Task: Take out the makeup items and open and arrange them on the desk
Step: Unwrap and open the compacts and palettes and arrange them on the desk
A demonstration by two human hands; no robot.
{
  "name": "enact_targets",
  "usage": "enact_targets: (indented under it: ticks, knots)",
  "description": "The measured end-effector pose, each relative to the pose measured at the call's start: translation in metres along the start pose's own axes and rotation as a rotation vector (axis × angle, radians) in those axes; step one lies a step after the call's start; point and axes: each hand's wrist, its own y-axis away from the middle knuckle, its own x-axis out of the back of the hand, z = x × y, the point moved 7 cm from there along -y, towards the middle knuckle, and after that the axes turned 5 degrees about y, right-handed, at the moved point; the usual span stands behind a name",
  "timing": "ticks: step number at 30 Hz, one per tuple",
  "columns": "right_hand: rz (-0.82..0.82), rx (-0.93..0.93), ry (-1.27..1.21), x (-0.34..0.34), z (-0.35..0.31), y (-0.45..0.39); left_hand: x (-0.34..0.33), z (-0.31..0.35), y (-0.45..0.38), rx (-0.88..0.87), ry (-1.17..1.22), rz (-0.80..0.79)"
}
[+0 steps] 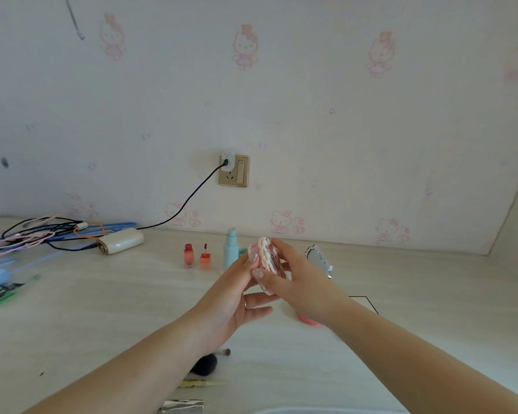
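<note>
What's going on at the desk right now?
A person is holding a small pink patterned compact above the desk, gripped between the left hand and the right hand; it looks closed or barely parted. Behind it stand a red lip tint bottle with its wand cap beside it, and a teal bottle. A silver item lies to the right. A dark brush lies near the left forearm.

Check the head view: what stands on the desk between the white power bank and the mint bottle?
Two small red lip tints, and, stand upright between the power bank and the mint bottle.
</note>
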Motion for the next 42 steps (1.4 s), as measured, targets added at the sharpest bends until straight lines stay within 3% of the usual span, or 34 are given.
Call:
enact_targets:
  ticks: [12,17,21,26,30,37,42]
  knots:
    - [0.015,0.038,0.055,0.003,-0.003,0.015,-0.013,-0.002,0.006,0.038,0.050,-0.022]
    - [0.095,-0.154,-0.351,0.015,0.011,0.014,0.002,-0.005,0.005,0.086,0.212,0.030]
    - [0.115,-0.269,-0.575,0.006,0.022,0.008,0.017,-0.007,0.007,0.099,0.171,0.070]
    - [0.138,-0.384,-0.928,-0.015,0.027,0.000,0.064,-0.001,0.011,0.012,0.084,0.307]
    - [0.125,-0.451,-1.029,-0.046,0.032,-0.014,0.095,0.000,0.013,0.010,-0.086,0.335]
    - [0.067,-0.544,-1.194,-0.101,0.032,-0.041,0.139,0.008,0.012,-0.018,-0.647,0.287]
    - [0.060,-0.557,-1.183,-0.129,0.034,-0.055,0.167,0.010,0.009,-0.058,-0.881,0.303]
